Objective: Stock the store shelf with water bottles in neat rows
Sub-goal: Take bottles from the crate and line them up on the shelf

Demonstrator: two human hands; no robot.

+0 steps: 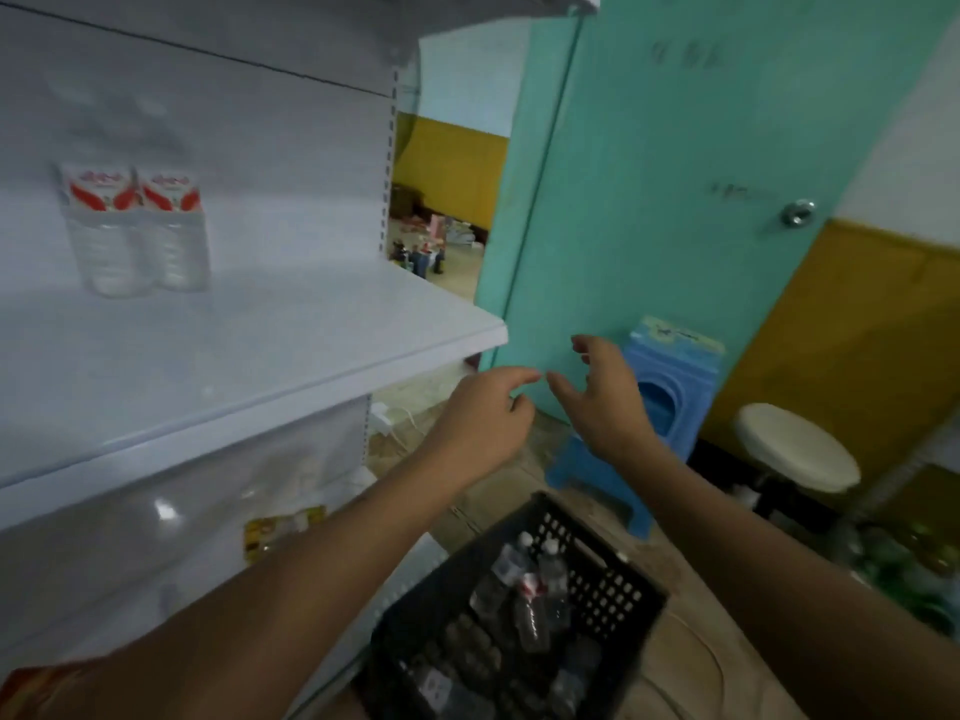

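We see 2 water bottles standing side by side, touching, on the white shelf at the left of the frame. Each one has a red and white label. The writing on the labels is too blurry for us to read. Their tops are hard to make out against the pale back wall.

Our left hand and our right hand hang in the air in the middle of the frame, just past the front corner of the shelf. The grip of each hand is loose, with the fingers a little bent and spread, and neither one holds anything. The fingertips of the 2 hands nearly meet.

At the bottom middle of the frame sits a black basket with holes in its sides. More bottles lie in it, some with white caps. The bottom edge of the frame cuts the basket off, and the bottles deep inside are dark and smeared, so we cannot count them.

On the lower shelf, something with a yellow label shows, but it is too blurry to name.

At the right of the frame is a green door with faint marks we cannot read. A blue stool and a round white stool stand near it.
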